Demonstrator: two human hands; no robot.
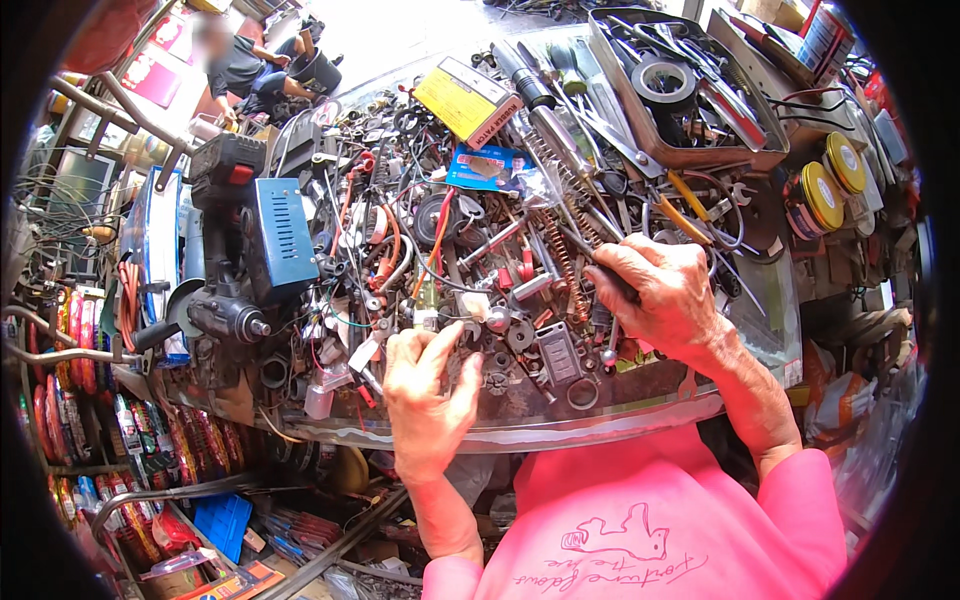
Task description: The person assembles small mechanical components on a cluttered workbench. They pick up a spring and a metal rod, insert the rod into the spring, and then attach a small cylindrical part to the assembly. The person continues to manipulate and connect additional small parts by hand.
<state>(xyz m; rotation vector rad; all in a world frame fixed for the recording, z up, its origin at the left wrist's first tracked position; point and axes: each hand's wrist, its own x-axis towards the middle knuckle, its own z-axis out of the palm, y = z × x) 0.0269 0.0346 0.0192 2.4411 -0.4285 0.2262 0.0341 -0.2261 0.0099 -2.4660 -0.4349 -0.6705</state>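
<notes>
My left hand (428, 392) is over the near edge of a cluttered workbench, thumb and forefinger spread apart with nothing between them. Just beyond its fingertips are an open-ended metal piece and a small rounded metal part (497, 319). My right hand (660, 292) is closed around a dark, slim tool (612, 283), most of it hidden by the fingers, so its kind is unclear. Coppery coil springs (556, 245) lie to the left of this hand. Between the hands sit a grey rectangular metal block (559, 353) and a metal ring (582, 393).
A yellow box (462, 100) and blue packet (490, 168) lie on the heap. A metal tray (686, 158) of tools and black tape stands far right, near yellow-lidded tins (822, 197). A cordless impact wrench (228, 316) and blue box (285, 236) are left. Another person sits far left.
</notes>
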